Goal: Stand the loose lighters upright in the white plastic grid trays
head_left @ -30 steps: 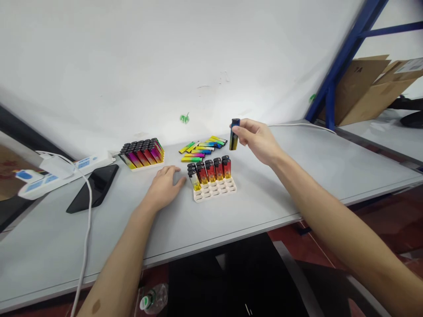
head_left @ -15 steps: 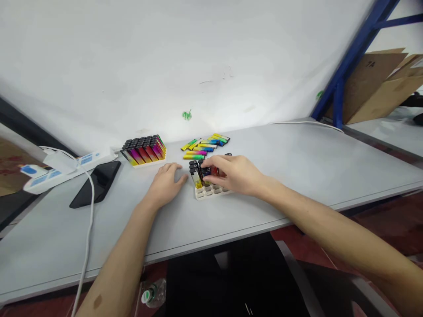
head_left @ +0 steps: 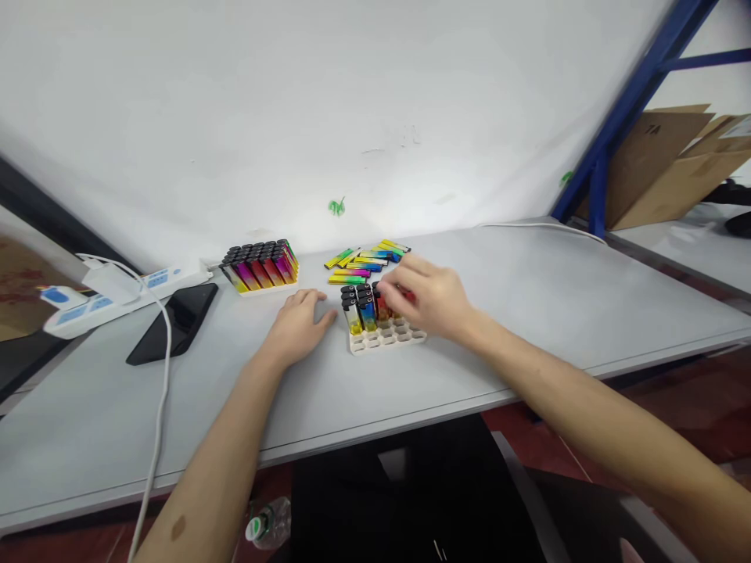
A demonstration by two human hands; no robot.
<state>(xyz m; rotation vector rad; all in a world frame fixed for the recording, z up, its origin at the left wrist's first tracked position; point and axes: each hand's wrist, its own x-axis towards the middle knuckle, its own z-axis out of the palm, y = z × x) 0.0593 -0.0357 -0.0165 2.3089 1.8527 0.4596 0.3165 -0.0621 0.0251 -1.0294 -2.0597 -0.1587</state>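
Several lighters (head_left: 368, 313) stand upright in the rear rows of a white tray (head_left: 387, 338) with holes; its front holes show bare. My right hand (head_left: 427, 294) is over the tray's right part, fingers bent and blurred, and hides some lighters there; whether it grips anything is unclear. My left hand (head_left: 297, 322) rests on the table just left of the tray, fingers apart, with nothing in it. Behind the tray lies a loose pile of colourful lighters (head_left: 367, 264). A second tray packed with upright lighters (head_left: 262, 267) stands further left.
A black phone (head_left: 174, 324) and a white power strip (head_left: 126, 295) lie at the left, with a white cable (head_left: 165, 375) running over the front edge. A white wall (head_left: 352, 102) rises behind; cardboard boxes (head_left: 657, 164) are at the right.
My right hand has moved up and to the right from the front row, uncovering a blue lighter standing beside the yellow-clear one. My left hand has stayed in place on the table.
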